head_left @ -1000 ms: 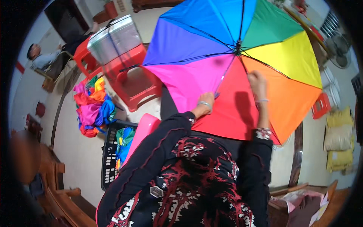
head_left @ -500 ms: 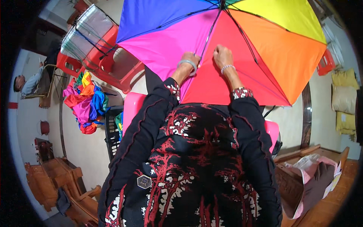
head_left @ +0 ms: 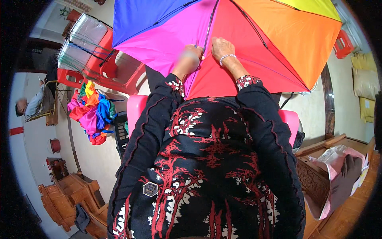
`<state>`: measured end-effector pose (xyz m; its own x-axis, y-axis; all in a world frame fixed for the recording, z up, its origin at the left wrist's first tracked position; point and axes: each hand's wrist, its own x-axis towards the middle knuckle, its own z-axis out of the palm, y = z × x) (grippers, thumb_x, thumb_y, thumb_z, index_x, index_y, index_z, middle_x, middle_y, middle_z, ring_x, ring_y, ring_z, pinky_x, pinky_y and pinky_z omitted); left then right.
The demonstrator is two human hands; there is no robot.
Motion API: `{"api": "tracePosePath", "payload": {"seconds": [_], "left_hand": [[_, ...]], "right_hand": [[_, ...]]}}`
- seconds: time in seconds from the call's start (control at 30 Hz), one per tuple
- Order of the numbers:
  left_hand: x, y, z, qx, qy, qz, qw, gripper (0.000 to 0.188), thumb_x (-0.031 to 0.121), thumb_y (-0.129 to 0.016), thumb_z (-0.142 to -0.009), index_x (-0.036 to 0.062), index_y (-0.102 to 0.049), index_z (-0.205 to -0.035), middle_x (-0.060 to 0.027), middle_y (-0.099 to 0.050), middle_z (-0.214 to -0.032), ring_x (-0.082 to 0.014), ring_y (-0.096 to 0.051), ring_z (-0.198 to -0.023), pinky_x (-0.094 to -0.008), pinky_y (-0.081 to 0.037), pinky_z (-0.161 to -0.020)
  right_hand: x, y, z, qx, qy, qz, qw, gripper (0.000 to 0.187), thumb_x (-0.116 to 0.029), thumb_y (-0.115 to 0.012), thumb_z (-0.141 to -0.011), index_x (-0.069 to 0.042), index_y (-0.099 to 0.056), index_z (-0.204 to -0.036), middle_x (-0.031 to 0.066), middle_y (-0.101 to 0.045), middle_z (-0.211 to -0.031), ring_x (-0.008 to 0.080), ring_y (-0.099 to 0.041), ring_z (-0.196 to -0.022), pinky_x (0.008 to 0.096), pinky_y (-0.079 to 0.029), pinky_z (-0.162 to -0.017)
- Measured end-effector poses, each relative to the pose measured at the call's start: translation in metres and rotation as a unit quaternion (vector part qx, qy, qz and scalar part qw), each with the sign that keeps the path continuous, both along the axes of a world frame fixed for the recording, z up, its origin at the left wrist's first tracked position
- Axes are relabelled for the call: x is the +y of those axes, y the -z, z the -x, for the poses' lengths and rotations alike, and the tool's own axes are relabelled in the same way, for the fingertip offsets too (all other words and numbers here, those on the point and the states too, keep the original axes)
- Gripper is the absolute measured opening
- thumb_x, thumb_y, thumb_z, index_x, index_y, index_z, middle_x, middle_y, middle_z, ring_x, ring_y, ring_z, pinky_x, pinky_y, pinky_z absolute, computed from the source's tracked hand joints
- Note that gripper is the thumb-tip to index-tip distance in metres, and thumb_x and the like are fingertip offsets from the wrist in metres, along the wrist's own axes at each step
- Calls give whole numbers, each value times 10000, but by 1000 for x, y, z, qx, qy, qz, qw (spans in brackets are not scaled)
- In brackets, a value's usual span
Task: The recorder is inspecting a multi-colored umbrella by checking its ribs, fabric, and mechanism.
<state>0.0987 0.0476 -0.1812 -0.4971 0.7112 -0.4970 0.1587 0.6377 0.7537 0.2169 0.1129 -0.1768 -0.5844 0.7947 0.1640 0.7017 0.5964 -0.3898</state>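
Note:
An open rainbow umbrella (head_left: 254,36) with blue, magenta, red, orange and yellow panels fills the upper middle, its underside and black ribs toward me. My left hand (head_left: 190,57) is blurred and pinches the canopy at a rib where the magenta panel meets the red one. My right hand (head_left: 221,48), with a bead bracelet on the wrist, presses on the red panel just right of that rib. The two hands are nearly touching. My black sleeves with red tree pattern cover the lower middle.
A red plastic stool (head_left: 119,69) carrying a clear wrapped bundle (head_left: 81,40) stands at upper left. A heap of rainbow fabric (head_left: 91,113) hangs over a black crate (head_left: 121,135). A pink seat (head_left: 135,109) is under me. Wooden furniture (head_left: 318,175) lies right; another person (head_left: 30,105) sits far left.
The umbrella has shifted up and closer in view. My two hands came together from well apart to either side of one rib, the left one still moving.

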Motion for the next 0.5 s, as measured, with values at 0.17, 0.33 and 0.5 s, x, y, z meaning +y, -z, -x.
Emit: {"api": "tracePosePath", "payload": {"seconds": [0.17,0.33,0.5], "left_hand": [[-6,-5,1,-9,-14,7,1000,233,175,-436,-754,-26,-499,-856,-106,-572,-561,-198,-501,-448,-355,-379,-419],[-7,-10,-3,20,-22,28,999,213,172,-459,-744,-26,-524,-783,-99,-569,-553,-186,-496,-436,-344,-366,-397],[-6,-7,1,-37,-1,4,999,143,118,-512,-734,2,-526,-652,-90,-536,-513,-121,-410,-351,-262,-289,-308]], "right_hand": [[-9,-9,4,-67,-59,53,995,213,-101,-458,-722,-22,-595,-865,195,-574,-884,306,-573,-825,389,-470,-679],[-13,-16,2,-120,-92,107,983,203,-140,-476,-704,-28,-548,-858,171,-567,-898,308,-538,-875,400,-435,-730],[-9,-10,4,-103,-102,101,984,199,-93,-480,-710,-7,-600,-844,192,-571,-884,312,-556,-859,383,-459,-714]]}}
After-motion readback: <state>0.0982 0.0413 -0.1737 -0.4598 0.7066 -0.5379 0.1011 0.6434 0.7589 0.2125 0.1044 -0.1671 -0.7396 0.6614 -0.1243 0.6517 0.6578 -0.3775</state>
